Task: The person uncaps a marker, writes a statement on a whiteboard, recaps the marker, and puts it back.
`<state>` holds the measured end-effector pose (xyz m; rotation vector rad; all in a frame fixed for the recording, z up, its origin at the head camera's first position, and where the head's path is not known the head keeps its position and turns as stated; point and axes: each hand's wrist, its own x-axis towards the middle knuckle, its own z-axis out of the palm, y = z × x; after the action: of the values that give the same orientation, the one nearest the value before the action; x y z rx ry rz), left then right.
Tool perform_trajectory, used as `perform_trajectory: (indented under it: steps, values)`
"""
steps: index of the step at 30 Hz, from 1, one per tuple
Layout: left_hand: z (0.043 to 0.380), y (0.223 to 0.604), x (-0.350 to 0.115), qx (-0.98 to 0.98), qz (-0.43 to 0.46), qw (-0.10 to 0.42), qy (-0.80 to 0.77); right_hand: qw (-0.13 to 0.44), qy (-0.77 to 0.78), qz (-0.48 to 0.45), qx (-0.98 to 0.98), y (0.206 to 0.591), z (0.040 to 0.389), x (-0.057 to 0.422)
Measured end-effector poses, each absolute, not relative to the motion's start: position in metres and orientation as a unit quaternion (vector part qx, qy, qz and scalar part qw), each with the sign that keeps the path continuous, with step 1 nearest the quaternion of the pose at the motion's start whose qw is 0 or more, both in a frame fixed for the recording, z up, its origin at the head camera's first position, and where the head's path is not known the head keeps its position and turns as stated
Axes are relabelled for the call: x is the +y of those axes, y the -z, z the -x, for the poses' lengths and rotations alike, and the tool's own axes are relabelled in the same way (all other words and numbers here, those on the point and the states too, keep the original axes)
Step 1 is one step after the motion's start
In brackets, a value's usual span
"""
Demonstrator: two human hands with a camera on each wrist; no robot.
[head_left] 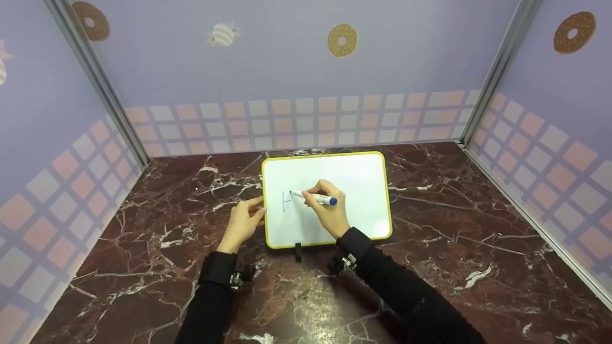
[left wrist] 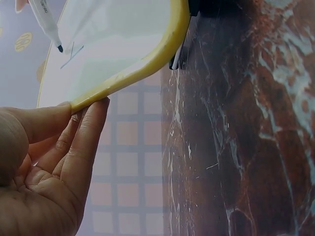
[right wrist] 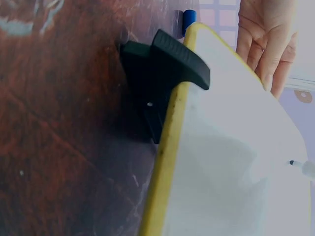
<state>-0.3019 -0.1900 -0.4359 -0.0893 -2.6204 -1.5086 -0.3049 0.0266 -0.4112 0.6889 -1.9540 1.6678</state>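
A small whiteboard with a yellow frame stands propped on the table, leaning back. My left hand pinches its left edge, thumb on the front and fingers behind, as the left wrist view shows. My right hand grips a white marker with a blue end, its dark tip right at the board's surface. Left of that tip are blue strokes: one upright line and a short bar running right from its middle. In the left wrist view the marker points down toward these strokes.
A black stand hooks over the board's lower edge. Behind the board, a blue cap-like piece shows in the right wrist view. The dark red marbled table is bordered by lilac walls with checks and doughnut pictures.
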Motion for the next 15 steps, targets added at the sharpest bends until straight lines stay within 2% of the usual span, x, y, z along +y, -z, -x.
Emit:
perform_trajectory:
  steps: [8, 15]
  values:
    - [0.302, 0.437, -0.189, -0.864, 0.031, 0.059, 0.499, 0.246, -0.585, -0.283, -0.719, 0.416, 0.299, 0.031]
    - [0.301, 0.437, -0.19, -0.864, 0.033, 0.063, 0.499, 0.222, -0.591, -0.295, -0.718, 0.42, 0.291, 0.035]
